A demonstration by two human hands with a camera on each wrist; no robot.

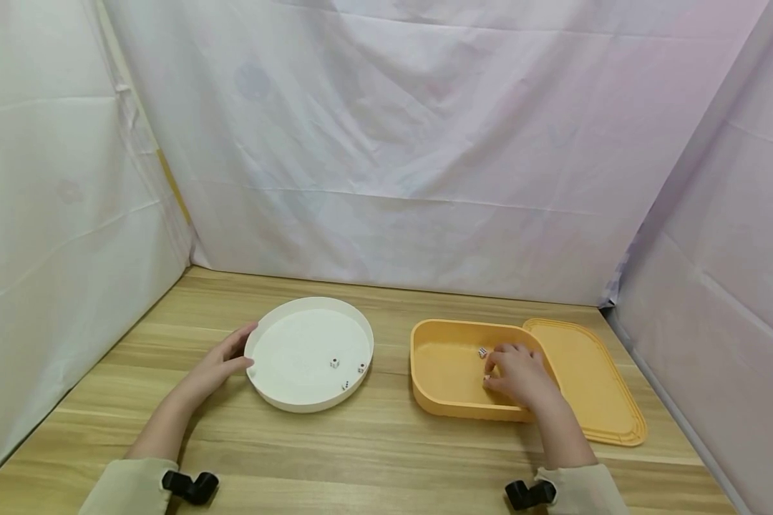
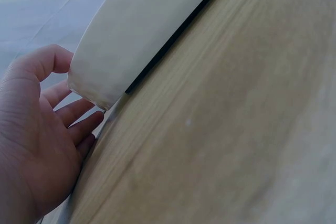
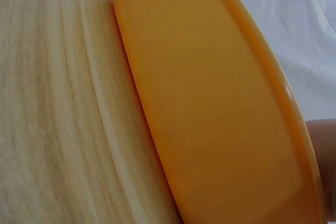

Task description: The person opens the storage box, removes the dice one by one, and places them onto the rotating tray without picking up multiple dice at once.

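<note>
I am resting my flat left hand (image 1: 215, 368) against the white dish (image 1: 277, 395) while my right hand (image 1: 518, 373) is reaching into the orange box (image 1: 447, 408), its grip hidden from me.

Three dice (image 1: 346, 374) in one white round tray (image 1: 277, 397), one die (image 1: 482, 352) visible in one orange box (image 1: 438, 404), one orange lid (image 1: 592, 386)

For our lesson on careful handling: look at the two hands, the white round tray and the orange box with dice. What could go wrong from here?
1. The right hand works over small dice inside the orange box; one could slip from the fingertips and bounce out onto the table.
2. The left hand only rests against the white tray, so a nudge might slide it and scatter its three dice.
</note>
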